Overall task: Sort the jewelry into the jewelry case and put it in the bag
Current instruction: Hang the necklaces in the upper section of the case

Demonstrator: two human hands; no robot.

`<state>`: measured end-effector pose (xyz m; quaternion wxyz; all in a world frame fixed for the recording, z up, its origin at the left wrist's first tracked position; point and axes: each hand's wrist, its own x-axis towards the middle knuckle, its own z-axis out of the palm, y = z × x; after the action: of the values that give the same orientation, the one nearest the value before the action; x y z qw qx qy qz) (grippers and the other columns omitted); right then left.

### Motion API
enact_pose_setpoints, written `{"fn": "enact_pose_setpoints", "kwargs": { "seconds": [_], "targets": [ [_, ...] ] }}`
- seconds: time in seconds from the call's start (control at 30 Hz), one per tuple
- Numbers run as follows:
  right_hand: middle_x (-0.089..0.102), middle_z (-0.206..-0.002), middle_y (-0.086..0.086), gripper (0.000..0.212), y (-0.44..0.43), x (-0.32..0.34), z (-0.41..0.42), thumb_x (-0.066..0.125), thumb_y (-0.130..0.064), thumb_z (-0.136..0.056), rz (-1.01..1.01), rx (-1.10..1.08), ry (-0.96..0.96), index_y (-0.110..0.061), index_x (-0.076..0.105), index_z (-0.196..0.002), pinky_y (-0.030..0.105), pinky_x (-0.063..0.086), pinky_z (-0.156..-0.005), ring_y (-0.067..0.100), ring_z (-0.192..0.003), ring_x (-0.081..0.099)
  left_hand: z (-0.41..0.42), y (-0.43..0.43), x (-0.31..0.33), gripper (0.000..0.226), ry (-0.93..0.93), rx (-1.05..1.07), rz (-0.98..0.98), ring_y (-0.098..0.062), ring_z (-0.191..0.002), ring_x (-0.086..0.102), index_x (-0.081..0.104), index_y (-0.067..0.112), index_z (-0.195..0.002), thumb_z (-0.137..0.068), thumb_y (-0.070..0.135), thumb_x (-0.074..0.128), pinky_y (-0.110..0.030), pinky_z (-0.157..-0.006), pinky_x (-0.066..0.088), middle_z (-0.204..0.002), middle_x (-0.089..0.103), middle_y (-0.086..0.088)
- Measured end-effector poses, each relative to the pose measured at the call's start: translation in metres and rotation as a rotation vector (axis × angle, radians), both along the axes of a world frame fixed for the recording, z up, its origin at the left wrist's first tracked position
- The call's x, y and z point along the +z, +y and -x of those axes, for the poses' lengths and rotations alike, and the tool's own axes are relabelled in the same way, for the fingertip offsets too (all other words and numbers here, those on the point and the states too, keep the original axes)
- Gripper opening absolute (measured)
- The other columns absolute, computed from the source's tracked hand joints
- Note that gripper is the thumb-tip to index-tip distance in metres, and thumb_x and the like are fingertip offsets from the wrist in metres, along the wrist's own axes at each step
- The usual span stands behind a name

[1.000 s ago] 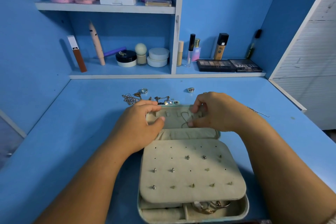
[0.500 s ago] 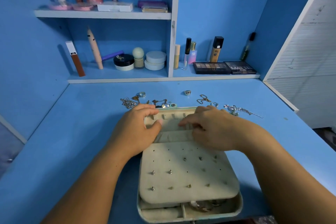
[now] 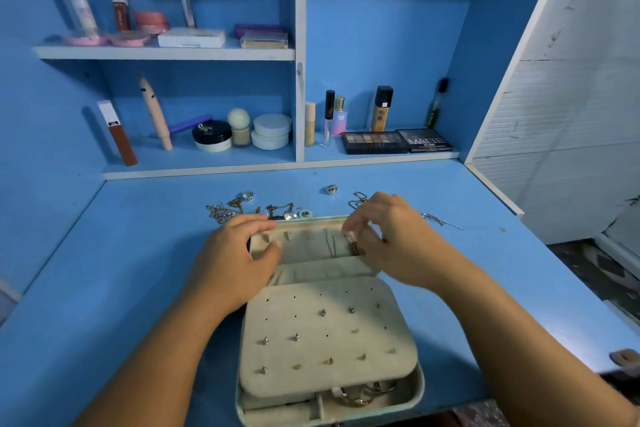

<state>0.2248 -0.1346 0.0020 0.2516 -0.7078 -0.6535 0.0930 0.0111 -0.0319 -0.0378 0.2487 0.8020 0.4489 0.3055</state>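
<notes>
- head view: case (image 3: 329, 350) lies open on the desk (image 3: 104, 270), just in front of the person, with its lid (image 3: 304, 243) tilted up at the far side.
- a thin chain (image 3: 330, 246) hangs inside the lid; studs (image 3: 296, 337) sit in the case's padded panel, and bangles (image 3: 360, 397) lie in the near compartment.
- left hand (image 3: 235, 253) grips the lid's left edge, thumb inside, fingers over the top rim.
- right hand (image 3: 391, 239) is at the lid's right end, fingertips curled tight, pinching a small gold piece (image 3: 355, 248); blur hides what it is.
- loose necklaces (image 3: 221, 213) and rings (image 3: 331, 189) lie on the desk just behind the case, some reaching past the right hand.
- cosmetics (image 3: 270, 132) stand on shelves (image 3: 166, 54) at the back.
</notes>
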Motion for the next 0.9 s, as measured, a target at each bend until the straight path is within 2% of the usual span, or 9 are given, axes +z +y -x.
{"fn": "enact_pose_setpoints", "kwargs": {
  "seconds": [0.07, 0.13, 0.23, 0.33, 0.43, 0.53, 0.67, 0.77, 0.9],
  "targets": [
    [0.057, -0.101, -0.003, 0.020, 0.010, 0.003, -0.020, 0.047, -0.025, -0.094, 0.091, -0.110, 0.000, -0.022, 0.065, -0.102, 0.031, 0.045, -0.078, 0.018, -0.089, 0.053, 0.001, -0.001, 0.001, 0.030, -0.048, 0.032, 0.045, -0.009, -0.108, 0.060, 0.069, 0.026, -0.114, -0.085, 0.020, 0.068, -0.024, -0.095, 0.045, -0.116, 0.065, 0.012],
    [0.065, -0.096, 0.001, 0.020, 0.018, 0.005, -0.030, 0.049, -0.032, -0.094, 0.236, -0.148, 0.017, -0.019, 0.065, -0.098, 0.036, 0.052, -0.072, 0.021, -0.083, 0.060, 0.000, -0.002, 0.001, 0.029, -0.069, 0.071, 0.080, -0.015, -0.091, 0.067, 0.069, 0.028, -0.113, -0.085, 0.020, 0.067, -0.021, -0.081, 0.050, -0.102, 0.069, 0.012],
    [0.066, -0.088, -0.001, 0.028, 0.025, 0.000, -0.026, 0.052, -0.045, -0.092, 0.344, -0.125, 0.014, -0.020, 0.065, -0.095, 0.029, 0.048, -0.062, 0.016, -0.074, 0.059, 0.000, 0.001, -0.001, 0.027, -0.104, 0.109, 0.076, 0.003, -0.078, 0.063, 0.071, 0.025, -0.107, -0.084, 0.011, 0.066, -0.003, -0.064, 0.043, -0.085, 0.066, 0.020],
    [0.067, -0.084, 0.006, 0.025, 0.025, -0.003, -0.019, 0.054, -0.041, -0.092, 0.296, -0.140, 0.051, -0.018, 0.063, -0.094, 0.033, 0.048, -0.058, 0.021, -0.068, 0.060, -0.001, 0.000, 0.002, 0.031, -0.169, 0.126, 0.062, 0.013, -0.074, 0.060, 0.072, 0.024, -0.103, -0.083, 0.003, 0.063, 0.003, -0.060, 0.040, -0.083, 0.062, 0.025],
    [0.066, -0.082, 0.001, 0.019, 0.018, 0.001, -0.018, 0.051, -0.037, -0.094, 0.170, -0.161, 0.219, -0.021, 0.058, -0.098, 0.040, 0.053, -0.063, 0.020, -0.064, 0.060, -0.001, -0.003, 0.005, 0.032, -0.313, 0.124, -0.032, 0.005, -0.076, 0.063, 0.070, 0.029, -0.096, -0.082, 0.000, 0.063, -0.004, -0.062, 0.045, -0.085, 0.066, 0.020],
    [0.062, -0.084, -0.007, 0.017, 0.007, 0.001, -0.015, 0.048, -0.038, -0.096, 0.050, -0.138, 0.297, -0.025, 0.052, -0.105, 0.039, 0.055, -0.067, 0.013, -0.069, 0.059, -0.002, -0.002, 0.006, 0.030, -0.412, 0.082, -0.220, -0.007, -0.078, 0.064, 0.067, 0.026, -0.095, -0.082, 0.000, 0.064, -0.015, -0.069, 0.051, -0.094, 0.067, 0.009],
    [0.060, -0.085, -0.009, 0.014, -0.002, -0.001, -0.011, 0.045, -0.038, -0.097, -0.042, -0.118, 0.356, -0.027, 0.049, -0.106, 0.032, 0.054, -0.069, 0.010, -0.074, 0.060, 0.000, -0.003, 0.007, 0.019, -0.417, 0.025, -0.402, -0.006, -0.091, 0.063, 0.069, 0.015, -0.098, -0.082, 0.009, 0.061, -0.017, -0.079, 0.051, -0.099, 0.064, 0.005],
    [0.061, -0.086, -0.010, 0.014, 0.000, 0.000, -0.011, 0.045, -0.038, -0.097, -0.034, -0.108, 0.383, -0.028, 0.051, -0.105, 0.029, 0.052, -0.066, 0.009, -0.073, 0.060, 0.001, -0.005, 0.006, 0.022, -0.384, -0.003, -0.392, -0.005, -0.093, 0.063, 0.070, 0.018, -0.102, -0.084, 0.012, 0.061, -0.019, -0.072, 0.054, -0.104, 0.066, 0.004],
    [0.062, -0.097, -0.006, 0.023, 0.019, 0.004, -0.038, 0.040, -0.030, -0.100, 0.082, -0.191, 0.254, -0.020, 0.060, -0.107, 0.026, 0.046, -0.064, 0.013, -0.077, 0.059, 0.003, -0.004, 0.003, 0.029, -0.269, 0.038, -0.144, 0.000, -0.066, 0.060, 0.070, 0.031, -0.103, -0.085, 0.010, 0.068, -0.008, -0.060, 0.045, -0.090, 0.067, 0.016]
  ]
}}
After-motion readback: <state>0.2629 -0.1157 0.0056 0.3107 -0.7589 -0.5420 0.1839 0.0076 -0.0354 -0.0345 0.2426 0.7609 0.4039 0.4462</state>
